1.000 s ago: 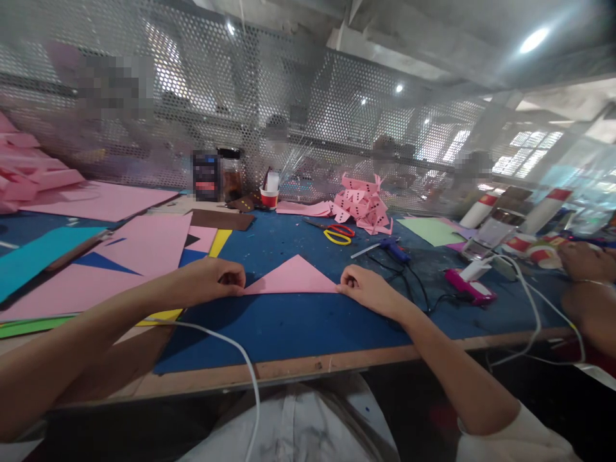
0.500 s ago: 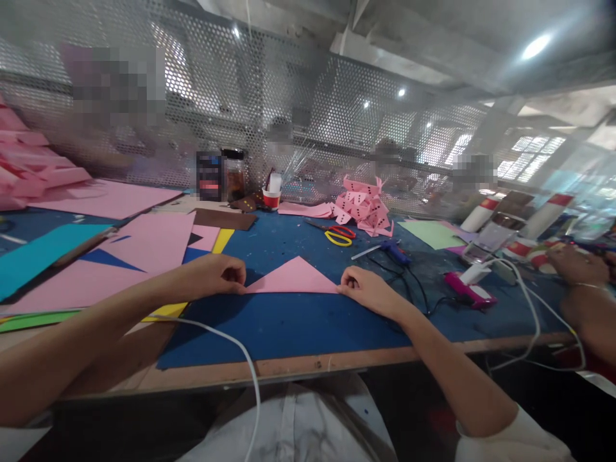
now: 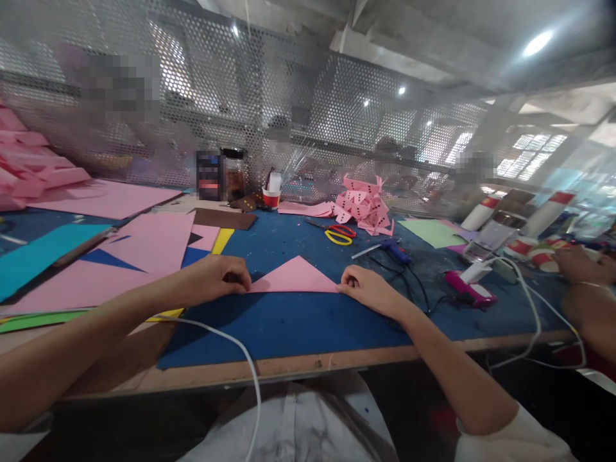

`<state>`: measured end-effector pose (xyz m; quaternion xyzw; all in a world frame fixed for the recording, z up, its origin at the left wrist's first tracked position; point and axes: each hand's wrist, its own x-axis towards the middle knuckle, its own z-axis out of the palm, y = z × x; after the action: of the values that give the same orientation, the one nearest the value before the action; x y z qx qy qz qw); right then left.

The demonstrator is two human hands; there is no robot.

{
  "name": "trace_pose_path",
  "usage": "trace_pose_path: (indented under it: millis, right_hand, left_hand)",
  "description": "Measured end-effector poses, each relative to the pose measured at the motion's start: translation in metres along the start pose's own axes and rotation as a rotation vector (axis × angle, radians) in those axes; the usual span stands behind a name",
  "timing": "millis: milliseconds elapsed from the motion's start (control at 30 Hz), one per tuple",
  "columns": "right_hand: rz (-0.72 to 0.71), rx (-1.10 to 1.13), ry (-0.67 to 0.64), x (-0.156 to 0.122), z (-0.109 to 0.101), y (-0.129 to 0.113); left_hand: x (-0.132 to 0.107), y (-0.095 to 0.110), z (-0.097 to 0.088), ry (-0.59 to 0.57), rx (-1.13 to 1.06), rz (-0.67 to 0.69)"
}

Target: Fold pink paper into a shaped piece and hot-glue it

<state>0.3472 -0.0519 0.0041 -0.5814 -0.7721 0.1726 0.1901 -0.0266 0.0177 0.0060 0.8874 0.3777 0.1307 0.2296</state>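
A pink paper triangle (image 3: 297,277) lies on the blue table surface in front of me, its peak pointing away and its long edge toward me. My left hand (image 3: 230,276) is closed at the left corner, thumb and fingers pinching the paper there. At the opposite corner my right hand (image 3: 360,285) pinches the paper between thumb and curled fingers. Both fingertips rest low, close to the table. Beyond the triangle lie scissors (image 3: 341,235) with red and yellow handles.
Pink sheets (image 3: 149,247) cover the left side. A blue glue gun (image 3: 395,251) and a pink power strip (image 3: 470,289) with cables sit at right. A white cable (image 3: 250,359) hangs over the front edge. Another person's hand (image 3: 582,266) is at far right.
My left hand has slid slightly right along the triangle's long edge, covering a bit more of its corner. The right hand stays in place.
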Motion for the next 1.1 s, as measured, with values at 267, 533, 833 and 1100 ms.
trace_pose_path:
  millis: [267,533,833,1100]
  right_hand:
    - [-0.004,0.005,-0.006,0.0,0.0,0.002]
    - [-0.004,0.019,-0.009,0.0,0.0,0.002]
    - [0.002,0.014,-0.013,0.0,-0.001,0.001]
    - [-0.01,0.017,-0.008,0.0,-0.001,0.002]
  left_hand:
    - [-0.015,0.017,0.009,0.07,0.257,0.112]
    - [-0.022,0.025,0.02,0.106,0.414,0.211]
    - [-0.025,0.036,0.026,0.158,0.609,0.288]
    - [-0.021,0.035,0.033,0.155,0.537,0.285]
